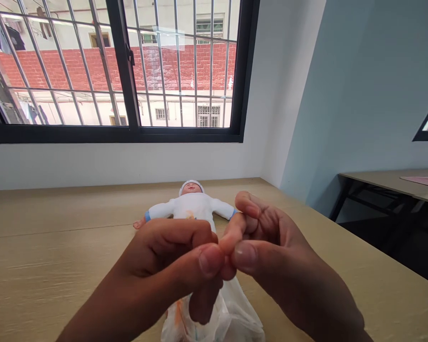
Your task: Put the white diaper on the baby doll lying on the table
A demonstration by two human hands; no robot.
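Doll (190,203) on its back, head toward 12 o'clock, arms spread to about 8 and 4 from the shoulders. White top, blue cuffs, pale cap; orange mark on the front. Midsection largely hidden behind the hands. Around 6 o'clock from the doll, a whitish, translucent sheet (244,316), crumpled, orange patch at its left side; exact material unclear.

Nearer the viewer, in front of the doll: left hand (160,263) entering from 7 o'clock, right hand (285,251) from 5. They meet at the fingertips, thumbs toward the viewer, fingers curled. Both bent as if pinching; cannot tell whether anything small sits between the tips, or whether they grip only each other.

Under doll and sheet, a wood-toned table (50,256), a seam running across its left part. At 12, beyond it, white wall (214,159); above that, toward 11, dark-framed window (124,71) with metal bars, red brick band (167,66) outside. At 3, second table (385,180), pink item (423,180) on top.
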